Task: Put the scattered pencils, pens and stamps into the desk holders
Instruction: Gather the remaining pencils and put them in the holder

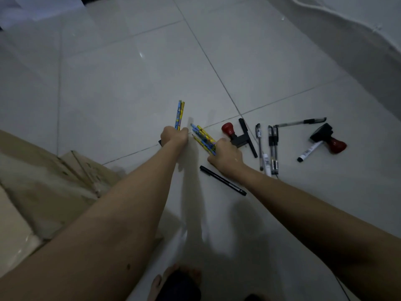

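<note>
My left hand (pixel 174 135) is closed around two blue-and-yellow pencils (pixel 179 114) that stick up and away from me; a small dark object shows just under the fist. My right hand (pixel 226 156) grips a bundle of several more blue-and-yellow pencils (pixel 202 137), tips pointing up-left over the tiled floor. A black pen (pixel 222 180) lies beside my right wrist. Right of that hand lie a red-handled stamp (pixel 230 131), a black marker (pixel 248 137), several gel pens (pixel 272 148), another pen (pixel 301 122), a second red-handled stamp (pixel 329 139) and a white marker (pixel 309 152). No desk holder is clearly visible.
Flattened cardboard boxes (pixel 54 181) lie at the left. A white wall with a cable (pixel 347 20) runs along the upper right. My bare foot (pixel 173 283) is at the bottom. The floor is pale glossy tile (pixel 130 83).
</note>
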